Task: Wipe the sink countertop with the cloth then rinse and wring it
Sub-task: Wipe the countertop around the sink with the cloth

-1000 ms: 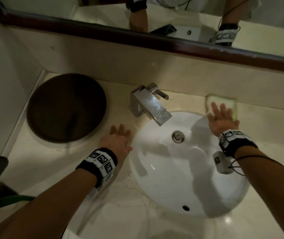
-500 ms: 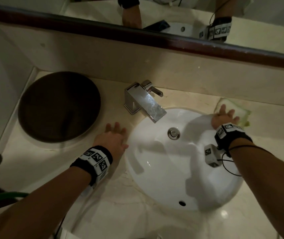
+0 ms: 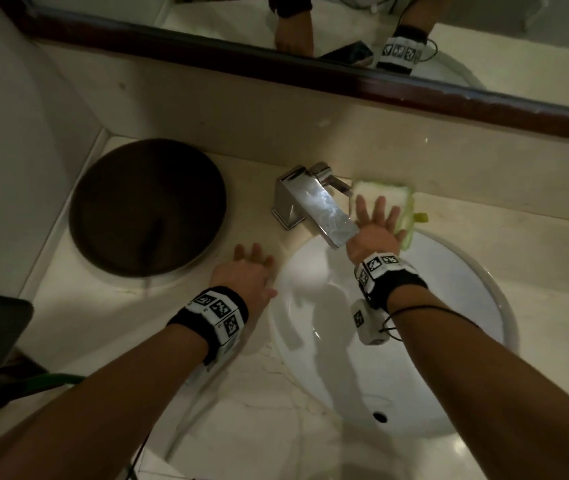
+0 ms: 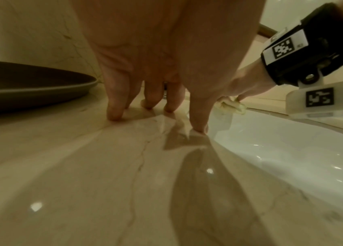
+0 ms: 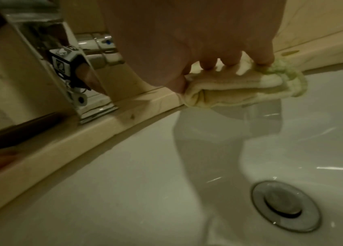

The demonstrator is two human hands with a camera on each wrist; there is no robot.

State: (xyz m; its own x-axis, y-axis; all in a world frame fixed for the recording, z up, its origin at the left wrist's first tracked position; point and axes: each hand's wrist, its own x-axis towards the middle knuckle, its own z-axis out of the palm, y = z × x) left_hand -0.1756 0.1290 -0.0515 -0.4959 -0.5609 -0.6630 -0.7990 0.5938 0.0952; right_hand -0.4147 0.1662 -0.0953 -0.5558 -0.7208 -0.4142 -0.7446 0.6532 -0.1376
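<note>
Wiping the surface behind the basin, beside the faucet.

Nearest, the left hand (image 3: 246, 277) rests on the marble surface (image 4: 82, 166), fingers (image 4: 114, 106) straight and slightly spread, holding nothing. Beyond the white basin (image 3: 466, 306), the right hand (image 3: 375, 225) presses the folded cloth (image 3: 385, 194) flat under spread fingers (image 5: 208, 64), just right of the chrome faucet (image 3: 314, 206). The cloth looks soft, light and limp, probably damp; bunching a folded edge would likely grip it best.

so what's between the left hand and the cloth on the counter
In the head view, the chrome faucet stands between the left hand, pressed flat on the countertop, and the cloth under the right hand.
</note>
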